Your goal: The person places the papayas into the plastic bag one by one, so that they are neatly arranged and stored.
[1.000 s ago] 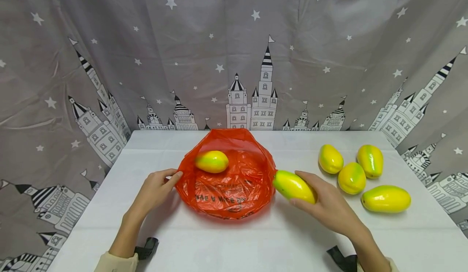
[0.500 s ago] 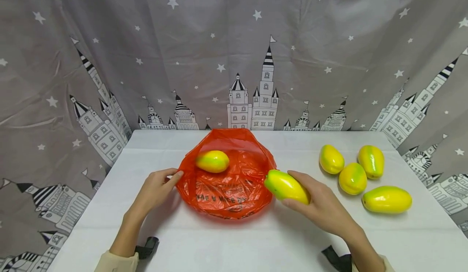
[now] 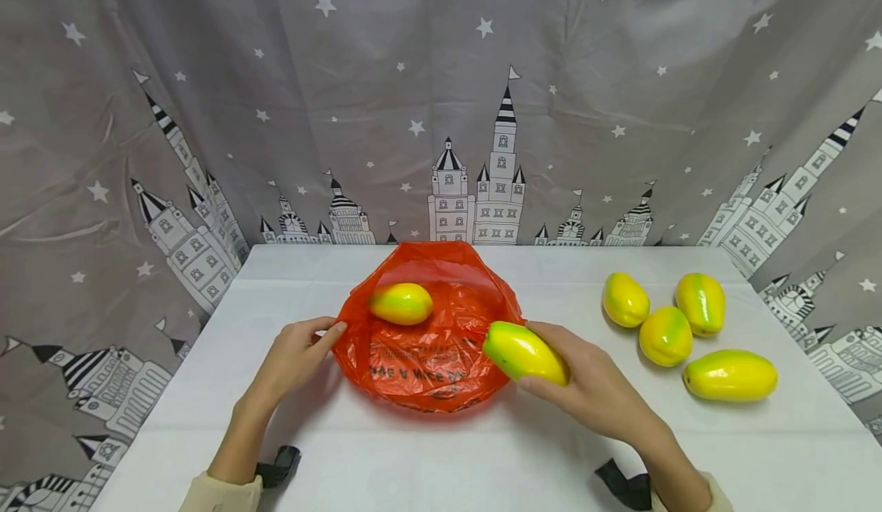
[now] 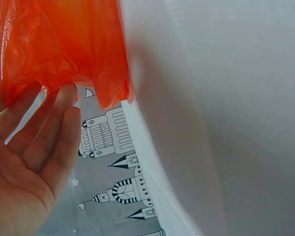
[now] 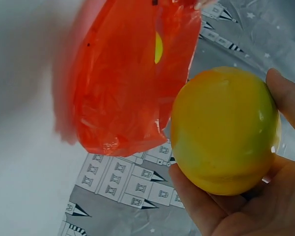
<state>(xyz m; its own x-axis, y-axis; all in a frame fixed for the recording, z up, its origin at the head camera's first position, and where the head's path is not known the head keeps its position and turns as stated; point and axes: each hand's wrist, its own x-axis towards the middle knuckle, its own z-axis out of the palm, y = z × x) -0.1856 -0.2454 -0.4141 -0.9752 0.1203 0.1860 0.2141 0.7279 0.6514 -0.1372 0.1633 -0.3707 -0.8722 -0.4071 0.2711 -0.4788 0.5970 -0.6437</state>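
Observation:
A red plastic bag (image 3: 420, 374) lies with its mouth spread wide, and one yellow-green papaya (image 3: 402, 304) rests inside it. My left hand (image 3: 295, 351) pinches the bag's left rim between thumb and fingers; in the left wrist view the fingertips (image 4: 66, 93) are at the red film. My right hand (image 3: 586, 378) grips a second papaya (image 3: 527, 353) from its right end, thumb on the near side. The papaya's greenish tip overlaps the bag's right rim in the head view. In the right wrist view this held papaya (image 5: 223, 130) is seen end-on beside the bag (image 5: 128, 88).
Several more papayas (image 3: 664, 336) lie in a loose group on the right side of the white-covered table (image 3: 413, 466). Behind the table hangs a grey curtain (image 3: 344, 76) printed with castles and stars. Black straps (image 3: 279, 466) are on both wrists.
My right hand has carried its papaya leftward, from beside the bag's right rim to over it. The left hand, bag and other papayas have stayed put.

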